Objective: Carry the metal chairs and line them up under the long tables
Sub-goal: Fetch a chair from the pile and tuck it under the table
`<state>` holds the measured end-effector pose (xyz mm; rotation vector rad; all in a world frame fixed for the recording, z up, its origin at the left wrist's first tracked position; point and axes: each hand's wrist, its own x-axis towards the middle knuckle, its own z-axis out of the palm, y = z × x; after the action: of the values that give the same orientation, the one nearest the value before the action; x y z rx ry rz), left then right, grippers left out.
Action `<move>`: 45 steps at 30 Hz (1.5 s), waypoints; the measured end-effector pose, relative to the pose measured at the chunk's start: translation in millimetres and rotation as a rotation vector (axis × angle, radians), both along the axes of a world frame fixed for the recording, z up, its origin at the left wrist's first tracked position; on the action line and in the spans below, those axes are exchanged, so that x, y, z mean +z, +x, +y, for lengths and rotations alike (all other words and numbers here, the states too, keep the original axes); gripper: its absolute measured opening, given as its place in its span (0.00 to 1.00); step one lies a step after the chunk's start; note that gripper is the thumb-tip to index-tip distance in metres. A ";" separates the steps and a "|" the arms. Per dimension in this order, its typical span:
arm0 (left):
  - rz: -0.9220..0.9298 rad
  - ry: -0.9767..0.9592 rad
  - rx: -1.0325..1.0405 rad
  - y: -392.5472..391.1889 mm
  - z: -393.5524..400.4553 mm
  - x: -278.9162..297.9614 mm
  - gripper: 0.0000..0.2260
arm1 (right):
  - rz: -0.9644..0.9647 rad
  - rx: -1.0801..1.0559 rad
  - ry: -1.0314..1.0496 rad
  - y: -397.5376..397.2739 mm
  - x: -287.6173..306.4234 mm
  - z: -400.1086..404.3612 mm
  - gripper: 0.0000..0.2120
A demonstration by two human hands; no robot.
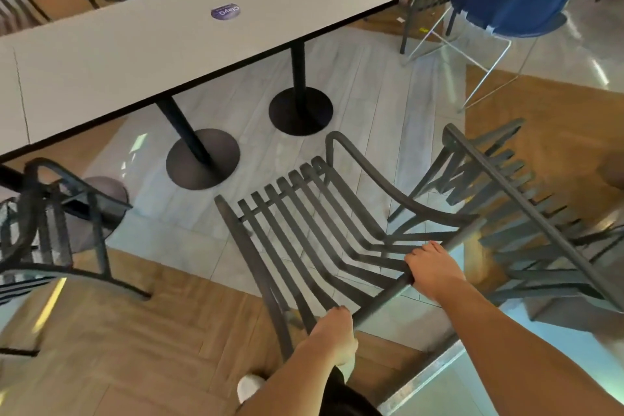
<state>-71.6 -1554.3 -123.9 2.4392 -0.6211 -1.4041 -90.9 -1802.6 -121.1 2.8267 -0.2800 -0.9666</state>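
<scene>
Wood-and-tile floor underlies everything. Left hand and right hand both grip the top rail of one chair, fingers curled around it. Beyond the grip stands the long tabletop; another chair sits right.

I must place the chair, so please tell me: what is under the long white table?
Under the table stand two black pedestal legs on round bases, on bare floor. Further left, the tabletop hides the space.
</scene>
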 end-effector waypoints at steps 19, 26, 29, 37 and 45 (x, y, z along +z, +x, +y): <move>-0.260 0.187 0.064 66.3 196.4 9.3 0.19 | -0.004 0.014 0.075 55.0 -2.5 206.4 0.18; -0.283 0.201 0.102 73.6 251.8 7.2 0.22 | -0.012 0.037 0.063 66.4 -5.8 261.5 0.19; -0.290 0.218 0.115 80.7 272.4 6.6 0.22 | -0.027 0.047 0.064 75.7 -7.0 283.1 0.17; -0.362 0.235 0.150 112.3 320.7 3.0 0.21 | -0.050 0.092 0.064 119.0 -9.9 330.2 0.15; -0.335 0.248 0.196 167.3 345.2 -0.2 0.16 | -0.033 0.148 0.057 187.5 -16.5 352.1 0.16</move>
<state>95.7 -1209.1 -124.1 2.8713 -0.2726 -1.0599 96.6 -1450.6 -137.6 2.8678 -0.0468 -0.9121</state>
